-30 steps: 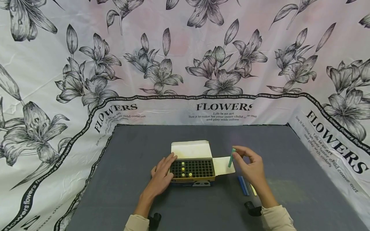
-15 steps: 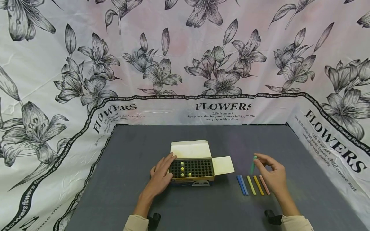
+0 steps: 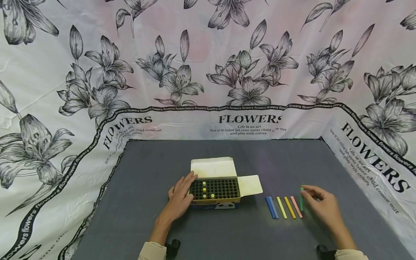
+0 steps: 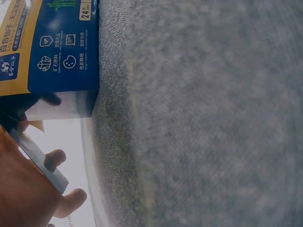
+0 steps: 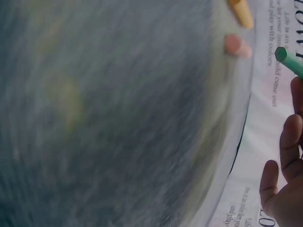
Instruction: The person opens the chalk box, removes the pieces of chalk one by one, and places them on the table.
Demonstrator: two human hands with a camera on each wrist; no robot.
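Cuffs (image 3: pixel 152 250): beige, at 7 and 5 o'clock.
Right hand (image 3: pixel 325 207): narrow pinch, thumb and finger on the green stick, at its 10 o'clock.
Chalk row (image 3: pixel 281 208): deep blue and lighter blue side by side, then pale yellow, golden yellow, pink; on the grey table (image 3: pixel 139 187), at the box's 4 o'clock.
Green stick (image 3: pixel 302 199): slim, straight, matt, blunt flat end; near upright, just beside pink at 2 o'clock; table contact cannot be told.
Left hand (image 3: pixel 178 196): fingers extended, touching the box's 9 o'clock end.
Box (image 3: pixel 214 200): blue and gold, black perforated insert, four yellowish ends showing; cream flaps at 12 and 3 o'clock.
Backdrop (image 3: pixel 195 83): pale cloth, black lilies, "FLOWERS" lettering.
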